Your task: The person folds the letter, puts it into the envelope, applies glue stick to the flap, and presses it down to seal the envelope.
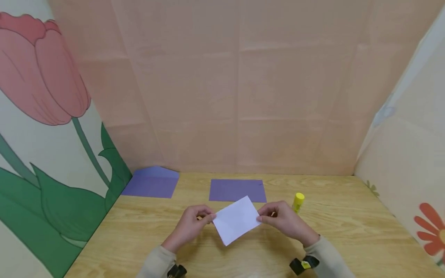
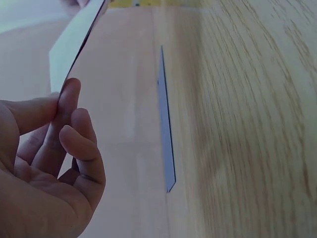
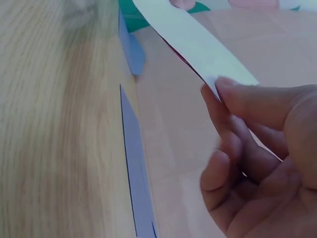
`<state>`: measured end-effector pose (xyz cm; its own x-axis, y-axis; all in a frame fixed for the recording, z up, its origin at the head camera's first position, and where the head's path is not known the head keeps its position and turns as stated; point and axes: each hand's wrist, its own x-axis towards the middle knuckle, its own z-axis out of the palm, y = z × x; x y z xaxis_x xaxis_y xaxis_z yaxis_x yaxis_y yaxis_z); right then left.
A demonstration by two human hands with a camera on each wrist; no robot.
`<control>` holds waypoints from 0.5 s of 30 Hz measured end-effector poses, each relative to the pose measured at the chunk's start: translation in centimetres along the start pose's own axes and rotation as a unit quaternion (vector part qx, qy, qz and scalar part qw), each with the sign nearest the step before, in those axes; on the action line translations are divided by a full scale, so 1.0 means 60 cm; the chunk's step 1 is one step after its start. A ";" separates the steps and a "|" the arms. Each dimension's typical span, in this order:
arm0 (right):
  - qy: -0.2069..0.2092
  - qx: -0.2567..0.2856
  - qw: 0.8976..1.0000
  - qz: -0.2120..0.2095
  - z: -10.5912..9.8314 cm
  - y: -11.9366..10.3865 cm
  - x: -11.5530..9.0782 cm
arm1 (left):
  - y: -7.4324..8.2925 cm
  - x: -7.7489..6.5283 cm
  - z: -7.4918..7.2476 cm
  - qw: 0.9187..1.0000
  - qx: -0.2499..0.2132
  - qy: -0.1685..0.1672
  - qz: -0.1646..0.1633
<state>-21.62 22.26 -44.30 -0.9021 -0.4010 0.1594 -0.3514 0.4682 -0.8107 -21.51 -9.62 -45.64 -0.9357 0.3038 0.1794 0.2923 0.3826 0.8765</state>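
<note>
A white folded card [image 1: 236, 221] is held up above the table, tilted in the head view. My left hand [image 1: 195, 223] pinches its left edge between thumb and forefinger, the other fingers loosely curled. At the opposite edge my right hand [image 1: 283, 221] pinches the card the same way. In the right wrist view the card [image 3: 198, 47] shows a thin gap with a reddish inside along its lower edge. Just beyond the card lies a purple envelope [image 1: 237, 189], flat on the table. A yellow glue stick [image 1: 298, 201] stands upright just behind my right hand.
Another purple envelope [image 1: 151, 185], its flap raised open, lies at the table's back left. The wooden table [image 1: 347, 216] ends at a pinkish-beige backdrop [image 1: 240, 96]. A panel with a painted tulip [image 1: 45, 73] borders the left side, and a pale flowered panel [image 1: 410, 146] the right.
</note>
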 end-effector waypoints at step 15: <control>0.082 0.036 0.996 0.003 0.003 -0.005 0.006 | -0.004 0.000 -0.002 1.000 -0.010 -0.012 -0.010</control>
<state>-21.78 21.82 -44.11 -0.9348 -0.2616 0.2403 -0.3332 0.4107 -0.8487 -21.61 -9.81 -45.80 -0.9359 0.3181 0.1512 0.2698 0.3716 0.8883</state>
